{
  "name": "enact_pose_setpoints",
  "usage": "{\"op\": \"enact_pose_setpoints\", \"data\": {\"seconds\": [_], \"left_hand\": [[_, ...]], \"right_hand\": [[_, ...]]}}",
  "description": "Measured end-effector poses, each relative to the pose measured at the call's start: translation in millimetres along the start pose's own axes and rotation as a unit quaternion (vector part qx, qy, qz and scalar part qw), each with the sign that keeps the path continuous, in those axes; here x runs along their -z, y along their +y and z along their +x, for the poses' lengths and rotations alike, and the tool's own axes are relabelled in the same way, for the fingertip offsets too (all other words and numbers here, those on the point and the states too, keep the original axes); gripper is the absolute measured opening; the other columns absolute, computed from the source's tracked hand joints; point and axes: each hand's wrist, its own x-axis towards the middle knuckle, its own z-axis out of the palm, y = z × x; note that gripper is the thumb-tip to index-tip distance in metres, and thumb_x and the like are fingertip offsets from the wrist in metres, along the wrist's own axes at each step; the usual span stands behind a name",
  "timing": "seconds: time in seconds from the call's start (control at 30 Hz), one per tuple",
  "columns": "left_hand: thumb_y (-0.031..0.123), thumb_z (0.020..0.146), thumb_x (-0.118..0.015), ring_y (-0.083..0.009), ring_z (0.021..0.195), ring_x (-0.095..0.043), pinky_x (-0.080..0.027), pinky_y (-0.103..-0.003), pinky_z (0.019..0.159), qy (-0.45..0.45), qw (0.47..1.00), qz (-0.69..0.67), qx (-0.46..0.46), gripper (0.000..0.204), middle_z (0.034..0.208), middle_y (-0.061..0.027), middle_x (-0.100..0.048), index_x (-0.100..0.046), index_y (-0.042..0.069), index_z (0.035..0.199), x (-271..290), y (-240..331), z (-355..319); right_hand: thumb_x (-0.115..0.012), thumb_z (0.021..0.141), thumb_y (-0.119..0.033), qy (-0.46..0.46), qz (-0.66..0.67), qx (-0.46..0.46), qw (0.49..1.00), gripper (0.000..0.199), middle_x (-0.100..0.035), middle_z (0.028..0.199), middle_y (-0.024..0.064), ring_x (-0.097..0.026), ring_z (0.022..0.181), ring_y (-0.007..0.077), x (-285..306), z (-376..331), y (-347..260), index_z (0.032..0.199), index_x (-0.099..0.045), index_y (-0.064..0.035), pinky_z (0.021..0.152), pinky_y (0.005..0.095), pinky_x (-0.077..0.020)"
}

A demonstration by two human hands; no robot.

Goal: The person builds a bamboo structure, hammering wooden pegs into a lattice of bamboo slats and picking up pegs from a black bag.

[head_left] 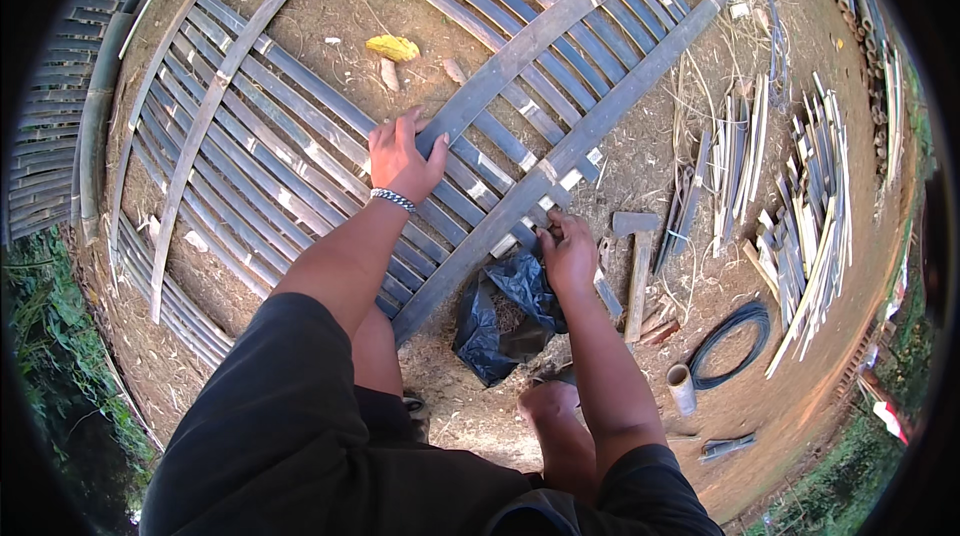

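Observation:
A lattice panel of dark bamboo slats (255,191) lies on the ground, with long cross strips (520,191) over and under the slats. My left hand (405,161), a chain bracelet at its wrist, rests on the panel with fingers and thumb apart. It touches the end of a wide cross strip (530,41). At the near right edge, the curled fingers of my right hand (570,254) close on the pale cut end of a bamboo slat; the fingertips are partly hidden. Just below that hand sits an open black plastic bag (500,321) with small, dark contents I cannot make out.
Right of my right hand lies a hammer (640,276) with a wooden handle. Farther right are bundles of split bamboo strips (810,226), a coil of dark wire (735,346) and a short tube (681,389). A yellow leaf (392,48) lies beyond my left hand.

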Motion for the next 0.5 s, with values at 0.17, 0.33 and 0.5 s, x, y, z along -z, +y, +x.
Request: {"op": "enact_pose_setpoints", "data": {"seconds": [0.17,0.33,0.5], "left_hand": [[0.021,0.091,-0.071,-0.0367,0.107,-0.067,-0.041,-0.05,0.105,0.02,1.0,-0.012,-0.015,0.044,0.106,-0.0111,-0.076,-0.056,0.003,0.129,-0.2,-1.2,0.0],[0.017,0.093,-0.067,-0.0361,0.107,-0.067,-0.042,-0.049,0.104,0.019,1.0,-0.019,-0.013,0.038,0.105,-0.0109,-0.076,-0.057,0.003,0.128,-0.3,-2.4,0.1],[0.017,0.094,-0.066,-0.0346,0.107,-0.066,-0.042,-0.049,0.104,0.016,1.0,-0.006,-0.01,0.037,0.106,-0.0101,-0.076,-0.057,0.003,0.127,-1.7,-0.7,0.9]], "right_hand": [[-0.083,0.078,-0.009,-0.006,-0.016,0.007,1.0,0.036,-0.068,0.104,0.0163,-0.069,0.092,0.0348,0.4,0.2,4.9,0.113,-0.072,-0.0058,0.083,0.0441,-0.0555],[-0.084,0.078,-0.011,-0.003,0.0,-0.016,1.0,0.039,-0.068,0.103,0.0163,-0.068,0.092,0.0334,3.6,-0.3,3.1,0.115,-0.072,-0.0057,0.084,0.0435,-0.0551],[-0.085,0.078,-0.011,0.01,0.016,-0.012,1.0,0.04,-0.067,0.102,0.0152,-0.068,0.088,0.0306,5.3,-1.0,7.6,0.116,-0.071,-0.0051,0.081,0.0418,-0.0552]]}}
